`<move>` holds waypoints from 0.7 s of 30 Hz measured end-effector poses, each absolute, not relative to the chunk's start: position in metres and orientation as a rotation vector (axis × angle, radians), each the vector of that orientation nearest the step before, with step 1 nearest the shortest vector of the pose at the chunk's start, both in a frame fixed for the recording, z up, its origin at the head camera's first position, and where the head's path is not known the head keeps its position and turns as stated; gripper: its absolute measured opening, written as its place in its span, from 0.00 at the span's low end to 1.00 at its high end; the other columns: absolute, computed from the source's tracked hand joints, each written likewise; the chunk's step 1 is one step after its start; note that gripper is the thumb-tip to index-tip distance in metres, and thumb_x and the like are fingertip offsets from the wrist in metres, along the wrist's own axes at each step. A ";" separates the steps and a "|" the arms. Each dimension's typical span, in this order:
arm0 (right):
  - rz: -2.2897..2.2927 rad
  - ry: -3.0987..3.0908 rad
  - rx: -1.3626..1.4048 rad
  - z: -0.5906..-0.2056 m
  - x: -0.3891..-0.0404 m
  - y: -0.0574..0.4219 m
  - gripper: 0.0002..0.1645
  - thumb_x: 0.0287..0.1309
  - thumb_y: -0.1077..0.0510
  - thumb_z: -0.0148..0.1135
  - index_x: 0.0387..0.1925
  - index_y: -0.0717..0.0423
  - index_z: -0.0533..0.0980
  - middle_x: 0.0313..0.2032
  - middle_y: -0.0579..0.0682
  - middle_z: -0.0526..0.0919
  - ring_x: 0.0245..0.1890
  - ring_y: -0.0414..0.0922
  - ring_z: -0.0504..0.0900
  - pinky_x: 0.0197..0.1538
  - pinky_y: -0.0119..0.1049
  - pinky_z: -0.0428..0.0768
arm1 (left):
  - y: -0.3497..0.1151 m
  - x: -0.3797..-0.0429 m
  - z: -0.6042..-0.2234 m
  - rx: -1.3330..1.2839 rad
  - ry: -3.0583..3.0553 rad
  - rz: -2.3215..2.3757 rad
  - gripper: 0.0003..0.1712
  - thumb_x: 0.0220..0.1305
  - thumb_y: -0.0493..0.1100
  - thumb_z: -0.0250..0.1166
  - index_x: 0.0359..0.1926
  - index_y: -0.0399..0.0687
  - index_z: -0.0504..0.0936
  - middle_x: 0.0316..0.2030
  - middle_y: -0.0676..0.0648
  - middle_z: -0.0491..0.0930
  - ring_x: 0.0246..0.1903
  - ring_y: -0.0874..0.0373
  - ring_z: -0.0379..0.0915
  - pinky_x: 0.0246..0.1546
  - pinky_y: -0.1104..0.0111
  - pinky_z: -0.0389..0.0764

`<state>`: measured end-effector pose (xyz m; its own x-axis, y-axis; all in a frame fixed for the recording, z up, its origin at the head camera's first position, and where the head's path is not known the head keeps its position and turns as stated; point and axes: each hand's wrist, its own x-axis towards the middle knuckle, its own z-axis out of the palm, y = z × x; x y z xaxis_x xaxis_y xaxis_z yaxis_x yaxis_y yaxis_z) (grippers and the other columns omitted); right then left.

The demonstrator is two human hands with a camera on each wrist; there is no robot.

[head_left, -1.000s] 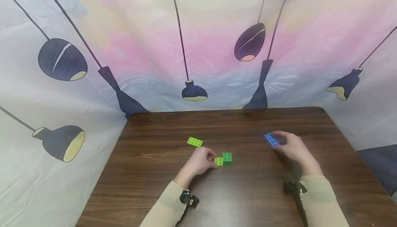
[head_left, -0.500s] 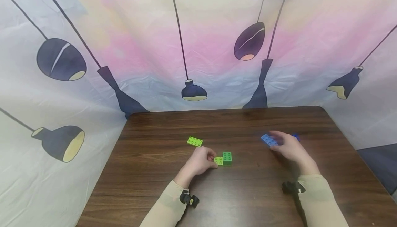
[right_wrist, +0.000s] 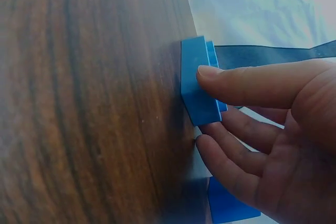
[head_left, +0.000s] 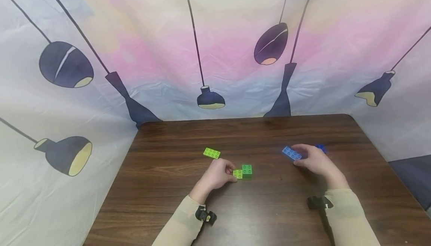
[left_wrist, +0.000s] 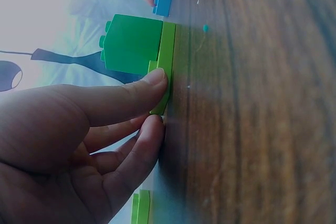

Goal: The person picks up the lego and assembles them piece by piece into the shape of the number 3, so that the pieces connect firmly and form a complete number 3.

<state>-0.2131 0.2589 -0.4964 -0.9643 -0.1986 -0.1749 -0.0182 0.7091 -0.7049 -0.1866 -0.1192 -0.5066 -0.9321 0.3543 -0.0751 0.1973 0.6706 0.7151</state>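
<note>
My left hand (head_left: 217, 174) pinches the left end of a flat lime-green toy brick (head_left: 237, 174) lying on the table. A taller green brick (head_left: 247, 171) sits on that plate's right end, its studs up. Off to the right, my right hand (head_left: 318, 162) grips a light blue studded brick (head_left: 291, 153) between thumb and fingers. In the right wrist view the thumb presses the side of this light blue brick (right_wrist: 197, 85), which lies at the tabletop. Just behind the right hand is a darker blue brick (head_left: 320, 148), partly hidden by it.
Another flat lime-green brick (head_left: 211, 153) lies beyond the left hand. The dark wooden table (head_left: 262, 216) ends at a back edge against a printed cloth (head_left: 161, 70). A tiny teal speck (left_wrist: 206, 28) shows on the wood in the left wrist view.
My right hand has turned the light blue brick and shifted it slightly left. The darker blue brick has come into view behind that hand. My left hand stays where it was.
</note>
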 end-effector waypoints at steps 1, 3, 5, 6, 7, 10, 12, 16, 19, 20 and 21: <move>-1.100 2.678 -0.176 -0.496 -0.213 0.259 0.33 0.70 0.58 0.70 0.73 0.58 0.72 0.67 0.69 0.77 0.66 0.70 0.75 0.64 0.71 0.72 | -0.119 -0.187 -0.506 0.447 2.677 1.109 0.16 0.52 0.35 0.84 0.41 0.38 0.89 0.29 0.52 0.81 0.31 0.63 0.74 0.36 0.68 0.78; -1.099 2.675 -0.185 -0.496 -0.213 0.259 0.32 0.70 0.59 0.69 0.72 0.58 0.73 0.66 0.68 0.78 0.66 0.71 0.75 0.63 0.71 0.72 | -0.119 -0.187 -0.506 0.449 2.675 1.111 0.16 0.52 0.35 0.84 0.41 0.38 0.89 0.29 0.52 0.81 0.31 0.63 0.74 0.36 0.68 0.78; -1.100 2.673 -0.190 -0.497 -0.213 0.259 0.32 0.70 0.60 0.69 0.72 0.57 0.73 0.66 0.68 0.78 0.66 0.71 0.75 0.63 0.72 0.72 | -0.119 -0.187 -0.506 0.448 2.675 1.111 0.16 0.52 0.35 0.84 0.41 0.38 0.89 0.29 0.52 0.81 0.31 0.63 0.75 0.36 0.68 0.78; -1.101 2.671 -0.194 -0.497 -0.213 0.259 0.31 0.70 0.60 0.69 0.72 0.57 0.73 0.67 0.67 0.78 0.66 0.71 0.74 0.63 0.72 0.72 | -0.119 -0.186 -0.506 0.448 2.675 1.110 0.16 0.52 0.35 0.84 0.41 0.38 0.89 0.29 0.53 0.81 0.31 0.64 0.75 0.36 0.69 0.79; -1.103 2.670 -0.195 -0.496 -0.213 0.259 0.32 0.70 0.60 0.69 0.72 0.57 0.73 0.67 0.67 0.78 0.67 0.71 0.74 0.63 0.72 0.72 | -0.119 -0.187 -0.506 0.449 2.678 1.107 0.16 0.52 0.35 0.84 0.41 0.39 0.89 0.29 0.53 0.81 0.31 0.64 0.75 0.36 0.69 0.79; -1.108 2.661 -0.184 -0.496 -0.213 0.258 0.32 0.69 0.60 0.70 0.71 0.57 0.74 0.68 0.68 0.77 0.67 0.72 0.73 0.64 0.72 0.71 | -0.119 -0.187 -0.507 0.447 2.684 1.100 0.16 0.51 0.36 0.85 0.41 0.39 0.89 0.29 0.53 0.81 0.31 0.64 0.75 0.36 0.69 0.79; -1.106 2.656 -0.177 -0.496 -0.213 0.258 0.32 0.69 0.59 0.70 0.71 0.57 0.74 0.68 0.69 0.76 0.67 0.72 0.73 0.63 0.73 0.71 | -0.120 -0.187 -0.507 0.446 2.685 1.100 0.16 0.51 0.36 0.85 0.41 0.39 0.89 0.29 0.53 0.81 0.31 0.64 0.75 0.36 0.68 0.79; -1.099 2.661 -0.175 -0.495 -0.212 0.258 0.31 0.68 0.60 0.72 0.69 0.58 0.75 0.66 0.70 0.77 0.66 0.73 0.74 0.63 0.73 0.71 | -0.120 -0.187 -0.507 0.442 2.680 1.106 0.16 0.51 0.35 0.85 0.41 0.38 0.89 0.29 0.53 0.81 0.31 0.64 0.75 0.36 0.68 0.79; -1.078 2.667 -0.182 -0.495 -0.212 0.258 0.30 0.67 0.59 0.72 0.69 0.58 0.76 0.66 0.70 0.77 0.65 0.73 0.74 0.61 0.74 0.71 | -0.120 -0.187 -0.507 0.437 2.675 1.110 0.16 0.51 0.35 0.85 0.41 0.38 0.89 0.29 0.53 0.81 0.31 0.63 0.75 0.36 0.68 0.79; -1.071 2.666 -0.184 -0.495 -0.212 0.258 0.30 0.67 0.59 0.72 0.68 0.57 0.76 0.66 0.70 0.77 0.65 0.73 0.74 0.61 0.74 0.71 | -0.119 -0.187 -0.507 0.434 2.673 1.113 0.16 0.51 0.35 0.84 0.41 0.38 0.89 0.29 0.53 0.81 0.31 0.63 0.75 0.36 0.68 0.79; -1.065 2.664 -0.186 -0.495 -0.212 0.258 0.30 0.67 0.59 0.72 0.68 0.56 0.76 0.66 0.70 0.77 0.64 0.73 0.74 0.60 0.74 0.71 | -0.119 -0.187 -0.506 0.431 2.673 1.113 0.16 0.51 0.35 0.84 0.41 0.38 0.89 0.29 0.53 0.81 0.31 0.63 0.75 0.36 0.68 0.79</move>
